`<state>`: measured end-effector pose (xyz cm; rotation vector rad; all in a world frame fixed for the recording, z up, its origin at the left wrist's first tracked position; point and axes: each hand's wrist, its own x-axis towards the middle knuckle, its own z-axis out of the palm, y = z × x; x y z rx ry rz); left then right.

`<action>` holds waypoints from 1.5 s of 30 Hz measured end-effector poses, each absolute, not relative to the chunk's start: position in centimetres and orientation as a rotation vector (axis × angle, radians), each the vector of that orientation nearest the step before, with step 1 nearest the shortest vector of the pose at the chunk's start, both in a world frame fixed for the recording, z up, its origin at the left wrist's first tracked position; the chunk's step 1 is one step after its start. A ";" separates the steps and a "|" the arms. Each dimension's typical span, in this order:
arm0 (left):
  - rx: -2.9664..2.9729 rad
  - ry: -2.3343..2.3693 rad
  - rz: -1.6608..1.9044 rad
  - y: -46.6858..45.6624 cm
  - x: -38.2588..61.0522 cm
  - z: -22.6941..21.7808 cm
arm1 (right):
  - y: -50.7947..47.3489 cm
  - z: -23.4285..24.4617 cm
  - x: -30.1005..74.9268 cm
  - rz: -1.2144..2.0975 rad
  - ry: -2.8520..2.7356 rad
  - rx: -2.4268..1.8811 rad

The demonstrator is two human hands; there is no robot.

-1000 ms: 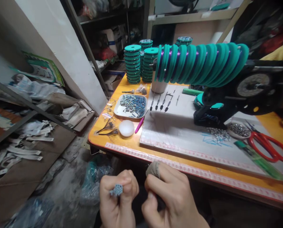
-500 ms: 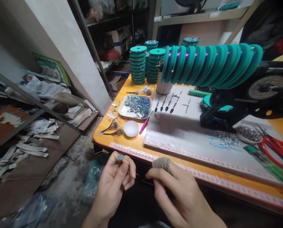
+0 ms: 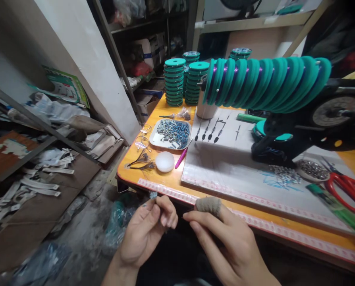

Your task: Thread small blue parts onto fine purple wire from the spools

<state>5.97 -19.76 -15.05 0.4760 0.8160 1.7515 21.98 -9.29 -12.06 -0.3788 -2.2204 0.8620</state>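
My left hand (image 3: 146, 230) is in front of the table's near edge, fingers curled in and closed on a small blue-grey clustered piece (image 3: 153, 194). That piece pokes up above the fingertips; its exact kind is not clear. To its right, my right hand (image 3: 225, 234) has the thumb and index fingertip close together in a pinch. Whatever they grip, if anything, is too thin to make out. A grey-green wrap (image 3: 209, 205) covers one finger of this hand. Nearest on the table are a white round lump (image 3: 164, 161), dark wispy bundles (image 3: 143, 161) and a purple pen-like tool (image 3: 181, 159).
A white tray (image 3: 153, 141) holds many small blue and silver pieces. Teal spools (image 3: 267, 83) hang on a rod over a grey board (image 3: 225, 171); more spools (image 3: 174, 81) stand stacked behind. Red-handled scissors (image 3: 332, 186) and a bowl of metal bits (image 3: 313, 169) lie right.
The left hand's fingers have shifted slightly right and uncurled a little. The right hand has moved slightly, its thumb and index fingertip nearer each other. The blue-grey piece stays at the left fingertips.
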 end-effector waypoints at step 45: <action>0.788 1.717 1.610 -18.3 6.5 -15.0 | -9.6 -12.5 22.1 0.837 -1.985 -0.551</action>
